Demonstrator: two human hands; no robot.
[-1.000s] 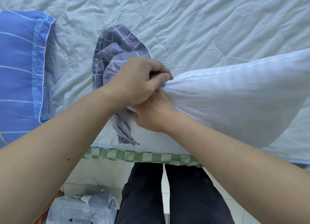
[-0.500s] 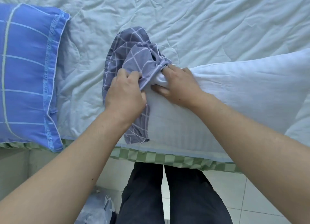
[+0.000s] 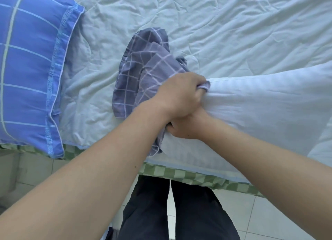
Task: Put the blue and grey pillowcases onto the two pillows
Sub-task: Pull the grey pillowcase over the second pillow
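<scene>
A bare white pillow [image 3: 260, 114] lies across the bed's near edge on the right. The grey checked pillowcase [image 3: 143, 74] is bunched at the pillow's left end. My left hand [image 3: 181, 96] is closed on a fold of the grey pillowcase, pressed onto the pillow's top left corner. My right hand [image 3: 186, 126] sits just under it, partly hidden, gripping the pillow's left end together with the pillowcase's lower edge. At the far left, a pillow in the blue pillowcase [image 3: 30, 69] lies flat.
A pale green quilt [image 3: 215, 24] covers the bed. The green checked sheet edge [image 3: 188, 176] marks the near side of the bed. My dark trouser legs [image 3: 172, 212] stand on white floor tiles below it.
My left hand moved right, over the pillow's corner, carrying the grey fabric with it. My right hand dropped from the pillow's top to beneath my left hand. The view shifted slightly left.
</scene>
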